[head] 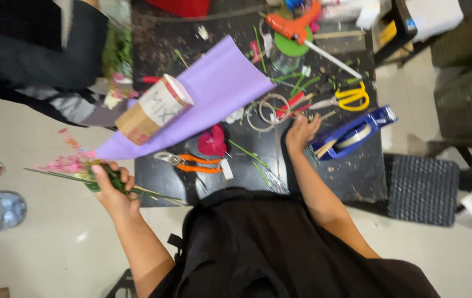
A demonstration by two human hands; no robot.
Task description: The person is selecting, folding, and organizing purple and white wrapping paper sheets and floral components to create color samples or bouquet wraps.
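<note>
My left hand [113, 190] is closed around a bunch of green stems with small pink flowers [70, 164], held out past the left edge of the black table [352, 176]. My right hand [300, 132] rests flat on the table with fingers apart, holding nothing, right beside a blue tape dispenser [352, 132] and near red-handled tools [291, 103]. A lilac paper sheet [219, 88] lies across the table with a brown cardboard tube [153, 108] on it. Orange-handled pliers [189, 161] and a red flower [213, 142] lie between my hands.
Yellow scissors [349, 97], an orange glue gun [294, 25], wire rings [266, 110] and cut stems litter the far side of the table. Another person in dark sleeves [37, 49] stands at the upper left. A dark stool [423, 190] sits to the right.
</note>
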